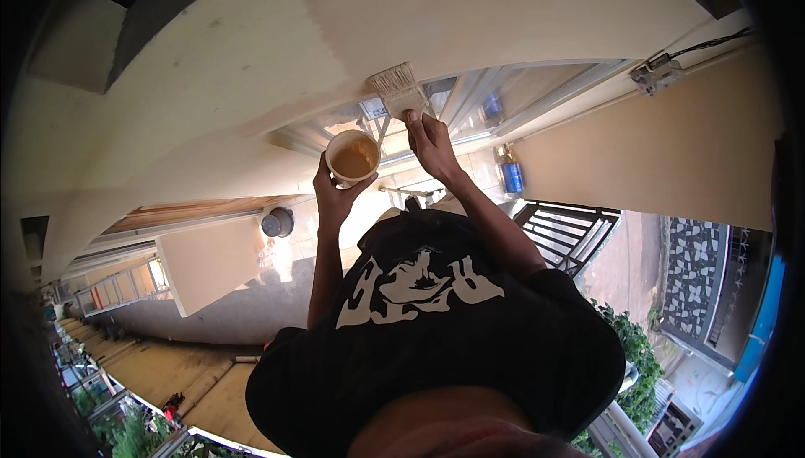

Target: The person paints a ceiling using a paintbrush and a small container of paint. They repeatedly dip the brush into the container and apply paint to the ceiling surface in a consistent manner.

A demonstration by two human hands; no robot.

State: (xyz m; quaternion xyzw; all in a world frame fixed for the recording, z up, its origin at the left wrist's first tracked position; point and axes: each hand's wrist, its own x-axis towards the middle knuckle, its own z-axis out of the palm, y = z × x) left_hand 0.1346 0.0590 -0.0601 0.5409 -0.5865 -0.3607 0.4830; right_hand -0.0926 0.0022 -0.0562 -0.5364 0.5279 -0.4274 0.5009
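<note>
My left hand (335, 198) is wrapped round a pale tub (334, 159) with tan paint (355, 158) inside. Up and to its right, my right hand (431, 148) grips a wide paintbrush (397, 89) by its handle, thumb on the near side. The brush's bristles point up and away, beside the lower edge of a cream wall (277, 47); I cannot tell whether they touch it. Part of that wall looks a darker beige than the rest, with a soft border between the tones.
Glass window panels (503, 102) lie behind the brush. Below stand a dark bucket (277, 222) and a blue can (511, 176). A wired junction box (657, 75) is fixed at the right. A black metal railing (566, 232) and plants (633, 357) are lower right.
</note>
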